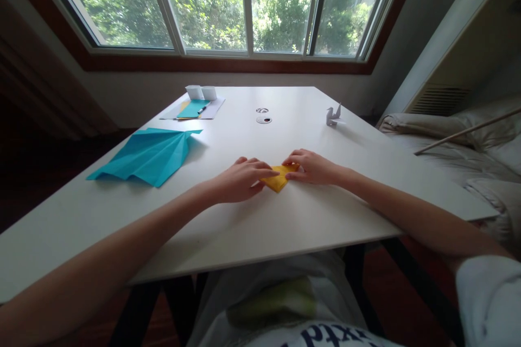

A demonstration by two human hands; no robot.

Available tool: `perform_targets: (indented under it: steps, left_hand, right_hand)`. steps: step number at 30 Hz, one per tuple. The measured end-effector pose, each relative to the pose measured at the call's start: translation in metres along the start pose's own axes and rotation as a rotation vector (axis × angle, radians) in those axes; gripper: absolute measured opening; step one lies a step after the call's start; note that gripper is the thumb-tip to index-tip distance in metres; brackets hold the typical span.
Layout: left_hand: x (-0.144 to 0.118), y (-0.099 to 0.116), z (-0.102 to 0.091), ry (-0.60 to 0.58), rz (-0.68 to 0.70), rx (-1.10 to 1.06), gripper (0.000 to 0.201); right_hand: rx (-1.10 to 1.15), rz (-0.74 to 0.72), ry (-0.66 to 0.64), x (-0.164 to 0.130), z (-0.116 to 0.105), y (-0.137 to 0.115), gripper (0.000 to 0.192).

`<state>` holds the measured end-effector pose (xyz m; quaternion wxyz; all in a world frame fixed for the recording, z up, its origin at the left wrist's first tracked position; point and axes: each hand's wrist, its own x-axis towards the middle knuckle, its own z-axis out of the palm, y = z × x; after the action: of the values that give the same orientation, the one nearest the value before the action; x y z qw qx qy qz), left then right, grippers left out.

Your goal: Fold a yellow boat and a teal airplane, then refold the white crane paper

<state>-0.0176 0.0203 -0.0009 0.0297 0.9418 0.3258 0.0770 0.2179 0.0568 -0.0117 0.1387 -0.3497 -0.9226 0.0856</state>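
Observation:
A small folded piece of yellow paper (277, 180) lies on the white table (252, 227) near its middle. My left hand (240, 179) rests on the paper's left side with fingers pressing down on it. My right hand (311, 167) presses the paper's right upper edge with its fingertips. Both hands touch the paper, and part of it is hidden beneath them.
A large folded teal paper (148, 154) lies at the left. Further back are a white sheet with teal paper and a pen (194, 109), small white folded boxes (201, 92), a white paper crane (334, 115) and a cable hole (263, 118). A bed (459, 146) stands at the right.

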Motion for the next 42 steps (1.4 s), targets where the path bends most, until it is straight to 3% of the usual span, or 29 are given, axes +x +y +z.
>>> perform_targets:
  steps: [4,12,19,26,28,32,34,39,42]
  left_hand:
    - [0.004,-0.015,0.003,0.115,-0.309,-0.012,0.04]
    - [0.011,-0.025,0.0,0.009,-0.458,-0.439,0.037]
    - [0.013,-0.022,-0.006,0.123,-0.321,-0.684,0.029]
    - [0.015,-0.018,-0.009,0.186,-0.23,-0.775,0.028]
    - [0.015,-0.015,-0.009,0.279,-0.211,-0.761,0.028]
    - [0.015,-0.004,-0.01,0.747,-0.289,-0.499,0.032]
    - [0.014,0.004,-0.011,0.852,-0.307,-0.381,0.026]
    - [0.015,0.023,-0.002,0.617,-0.16,-0.467,0.012]
    - [0.018,0.025,0.004,0.599,-0.19,-0.558,0.014]
  right_hand:
    - [0.129,0.04,0.007,0.0,0.0,0.005,0.035]
    - [0.238,0.015,0.033,-0.002,-0.005,0.001,0.031]
    - [0.303,-0.081,0.137,-0.002,-0.006,0.002,0.019]
    - [0.316,-0.128,0.191,-0.002,-0.01,-0.009,0.015]
    - [0.384,-0.086,0.196,-0.002,-0.012,-0.01,0.015]
    - [0.497,0.067,0.289,0.001,-0.011,-0.006,0.02]
    - [0.567,0.13,0.341,0.003,-0.01,-0.004,0.023]
    - [0.751,0.176,0.388,0.005,-0.004,-0.005,0.025]
    - [0.837,0.156,0.387,0.004,-0.002,-0.01,0.026]
